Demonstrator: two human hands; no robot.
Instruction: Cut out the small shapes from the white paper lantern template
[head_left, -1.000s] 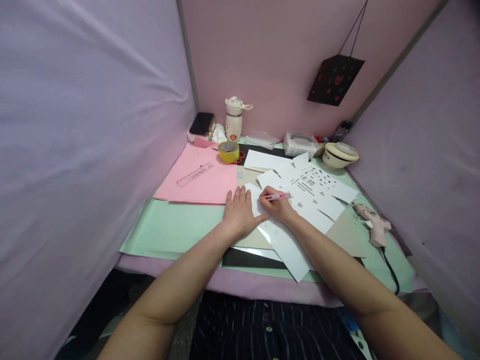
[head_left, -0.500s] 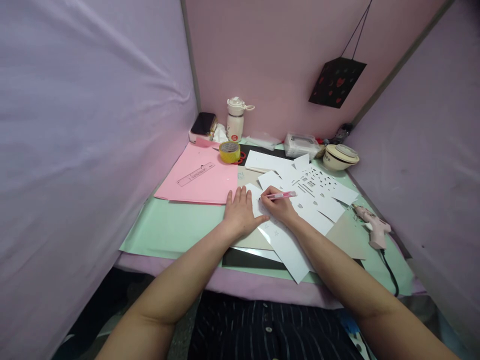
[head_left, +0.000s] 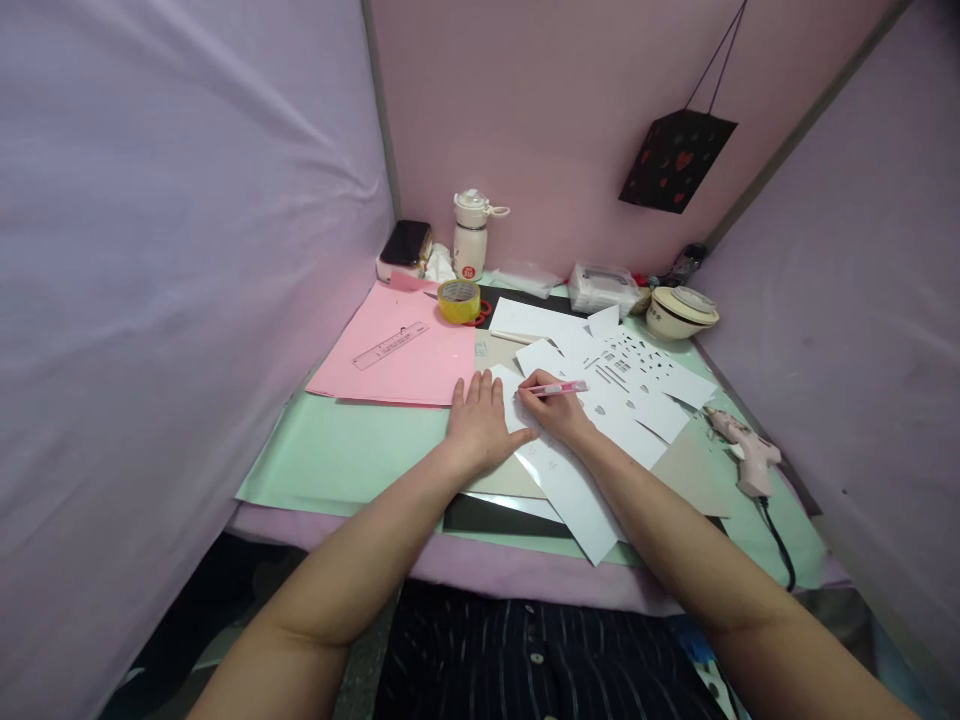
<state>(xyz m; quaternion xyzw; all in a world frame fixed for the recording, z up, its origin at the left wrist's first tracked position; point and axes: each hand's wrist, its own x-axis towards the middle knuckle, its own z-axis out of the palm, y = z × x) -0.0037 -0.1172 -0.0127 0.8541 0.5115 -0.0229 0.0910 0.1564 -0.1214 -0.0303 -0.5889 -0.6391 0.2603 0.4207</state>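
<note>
My left hand [head_left: 480, 427] lies flat with fingers spread, pressing on a white sheet of paper [head_left: 574, 510] that slants toward the table's front edge. In my right hand [head_left: 553, 408] is a slim pink-and-white pen [head_left: 564, 388], pinched close to its lower end. Its tip meets the same sheet just right of my left fingers; the tip itself is too small to make out. Faint star outlines show on this sheet below my hands. Under it lies a grey-beige board [head_left: 499, 477]. Right of my right hand, white sheets [head_left: 630, 425] with cut-out shapes overlap.
Pink sheets [head_left: 352, 375] with a clear ruler [head_left: 390, 345] lie left. Yellow tape [head_left: 458, 301] sits by red-handled scissors [head_left: 480, 312]. Behind stand a bottle [head_left: 470, 240], a plastic box [head_left: 602, 290] and a bowl [head_left: 679, 315]. A glue gun [head_left: 750, 455] with its cord lies right.
My right hand and the pen have shifted very slightly left and up along the paper. My left hand stays in place, and the view has tilted a little.
</note>
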